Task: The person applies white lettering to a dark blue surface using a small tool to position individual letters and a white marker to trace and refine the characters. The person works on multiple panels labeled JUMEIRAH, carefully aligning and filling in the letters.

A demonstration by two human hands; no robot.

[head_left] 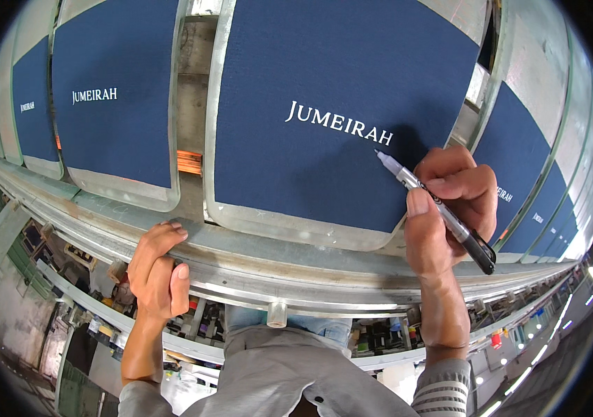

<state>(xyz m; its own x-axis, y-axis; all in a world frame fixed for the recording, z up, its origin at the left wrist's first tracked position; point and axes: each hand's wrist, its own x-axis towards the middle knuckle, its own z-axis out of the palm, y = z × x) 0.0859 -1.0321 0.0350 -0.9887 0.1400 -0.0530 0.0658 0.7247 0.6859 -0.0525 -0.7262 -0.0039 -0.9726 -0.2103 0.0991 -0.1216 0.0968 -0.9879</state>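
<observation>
Gripping marker (437,203), right hand (442,215) tips white lettering (339,123) on navy panel (310,153); left hand (159,271) curled on rail (241,257).

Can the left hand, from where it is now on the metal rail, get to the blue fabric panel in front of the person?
Probably yes. The left hand rests on the metal rail just below the blue fabric panel, and nothing lies between them. The right hand, holding a marker, works farther right.

- Second blue fabric panel (112,104), white lettering, on a metal pallet, left of centre.
- Third blue panel (32,111), far left, partly cut off.
- Row of blue panels (519,167), right, receding toward the rim.
- Orange strip (189,162) in the gap between pallets.
- Cluttered shelves (102,306) below the rail, near left.
</observation>
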